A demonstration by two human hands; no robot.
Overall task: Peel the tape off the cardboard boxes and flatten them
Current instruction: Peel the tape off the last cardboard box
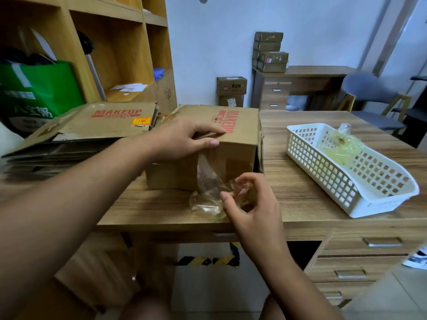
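Cardboard box [240, 125] first: where is it sitting?

It is standing on the wooden table [300, 192], a little left of the middle, with its top face showing red MAKEUP lettering. The end facing right is hanging open and dark inside.

What is the left hand [184, 139] doing?

It is lying palm down on the box's top near the front edge. Its fingers are stretching across the cardboard, close together, and the thumb is pressing on the upper front edge.

And the right hand [251, 204]?

It is hovering just in front of the box, above the table's near edge. Its thumb and fingertips are pinching a crumpled bunch of clear tape [208, 181], with the other fingers curling around it.

Is the tape hanging free of the box?

No. One strip is running up the front face to a spot just under the left thumb, and it is clinging there. The lower part is bunching up by the right hand, just above the tabletop.

What is lying around them?

A stack of flattened boxes [92, 123] is resting on the table's left side, touching or nearly touching the standing box. A white basket [323, 172] is sitting well to the right, holding a yellowish wad of tape [339, 144]. A green bag [39, 88] is leaning behind the stack.
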